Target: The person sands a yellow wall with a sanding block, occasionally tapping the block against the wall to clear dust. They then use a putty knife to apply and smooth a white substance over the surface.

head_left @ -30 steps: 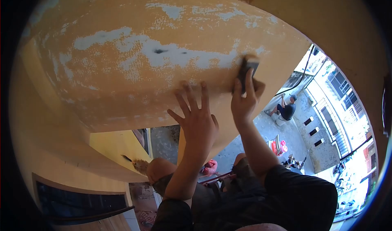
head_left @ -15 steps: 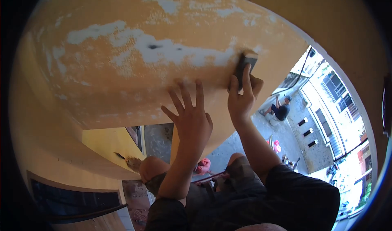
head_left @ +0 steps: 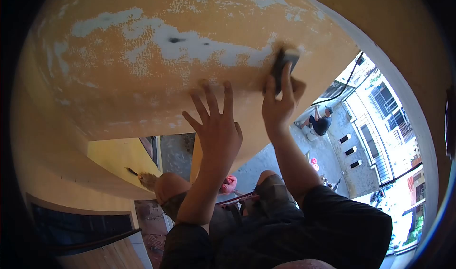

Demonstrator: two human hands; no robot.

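My right hand grips a dark sanding block, held against the orange-painted surface with fingers stretched along it. My left hand is open, its fingers spread and the fingertips at the same surface, lower and to the left of the block. Pale, worn patches run across the paint, with two small dark spots among them. A dark smudge or shadow shows around the block's upper end.
Far below on the right, another person sits by a grey wall. A pink bundle lies below, near my knees. A brush-like tool is beside my left knee. A dark window is at lower left.
The whole scene sits a little higher in view. The sanding block has shifted only slightly along the surface; both hands keep nearly the same pose.
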